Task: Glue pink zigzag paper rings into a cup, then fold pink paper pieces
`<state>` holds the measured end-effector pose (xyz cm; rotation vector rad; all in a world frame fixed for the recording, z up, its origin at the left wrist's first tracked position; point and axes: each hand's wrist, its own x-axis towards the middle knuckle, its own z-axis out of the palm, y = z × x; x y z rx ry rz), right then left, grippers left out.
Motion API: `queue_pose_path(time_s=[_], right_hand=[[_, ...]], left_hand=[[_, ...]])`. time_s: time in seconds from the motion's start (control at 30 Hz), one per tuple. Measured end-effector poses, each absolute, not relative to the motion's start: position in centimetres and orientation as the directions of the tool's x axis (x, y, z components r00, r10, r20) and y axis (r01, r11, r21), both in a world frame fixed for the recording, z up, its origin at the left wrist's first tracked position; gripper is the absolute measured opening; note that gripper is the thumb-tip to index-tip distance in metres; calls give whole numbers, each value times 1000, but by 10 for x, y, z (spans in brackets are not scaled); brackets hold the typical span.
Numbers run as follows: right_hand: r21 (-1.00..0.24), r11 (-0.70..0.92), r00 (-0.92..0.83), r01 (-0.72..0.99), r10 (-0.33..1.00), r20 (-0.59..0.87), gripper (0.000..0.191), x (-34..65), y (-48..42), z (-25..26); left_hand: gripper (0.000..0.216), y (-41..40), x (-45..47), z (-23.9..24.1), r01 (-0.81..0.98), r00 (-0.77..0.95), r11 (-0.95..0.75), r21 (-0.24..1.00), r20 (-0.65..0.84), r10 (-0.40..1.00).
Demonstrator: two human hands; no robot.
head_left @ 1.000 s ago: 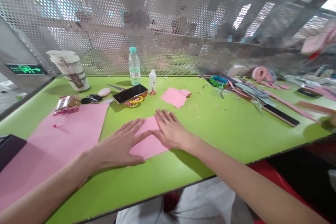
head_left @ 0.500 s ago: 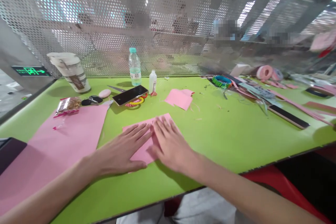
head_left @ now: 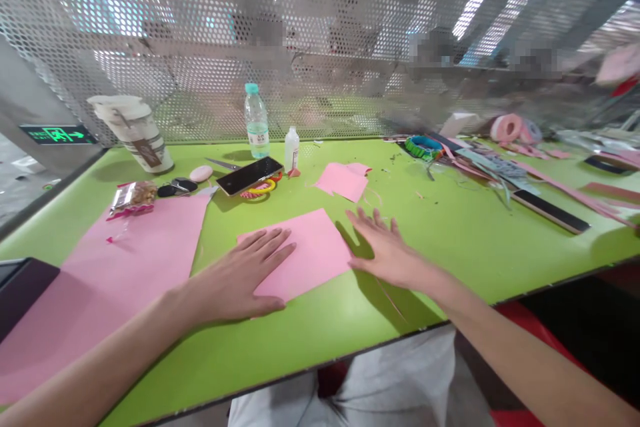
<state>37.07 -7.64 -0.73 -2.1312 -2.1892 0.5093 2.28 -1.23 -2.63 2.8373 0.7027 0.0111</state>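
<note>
A square-ish sheet of pink paper (head_left: 300,255) lies flat on the green table. My left hand (head_left: 235,273) rests on its lower left part, fingers spread and holding nothing. My right hand (head_left: 385,248) is off the sheet, just past its right edge, with fingers spread above the green surface. A large cut sheet of pink paper (head_left: 135,267) lies to the left of my left hand, and a smaller pink scrap (head_left: 343,181) lies ahead of the sheet.
Farther along the green table (head_left: 440,247) stand a water bottle (head_left: 257,121), a small glue bottle (head_left: 292,149), a black phone (head_left: 249,175) and a paper cup (head_left: 135,135). Strips, tape rolls and scraps crowd the right. A perforated metal screen (head_left: 320,33) backs the table.
My right hand has moved right and off the pink sheet, uncovering most of it. My left hand stays in about the same place on the sheet.
</note>
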Motion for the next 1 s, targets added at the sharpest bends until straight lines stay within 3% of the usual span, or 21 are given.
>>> queue_pose_path(time_s=[0.13, 0.27, 0.43, 0.77, 1.0], right_hand=[[-157, -49, 37, 986, 996, -78, 101, 411, -72, 7], [-228, 112, -98, 967, 993, 72, 74, 383, -73, 8], [-254, 277, -303, 927, 950, -70, 61, 327, -74, -13], [-297, 253, -292, 921, 952, -95, 62, 330, -74, -16], [-299, 243, -285, 923, 953, -106, 66, 330, -72, -21]], left_hand=[[97, -10, 24, -24, 461, 887, -860, 217, -77, 456], [92, -13, 28, -13, 441, 898, -879, 180, -90, 431], [80, -43, 42, 8, 353, 933, -921, 165, -138, 333], [65, -71, 52, 10, 401, 915, -893, 207, -36, 402], [73, -98, 3, -9, 448, 883, -889, 96, 109, 457]])
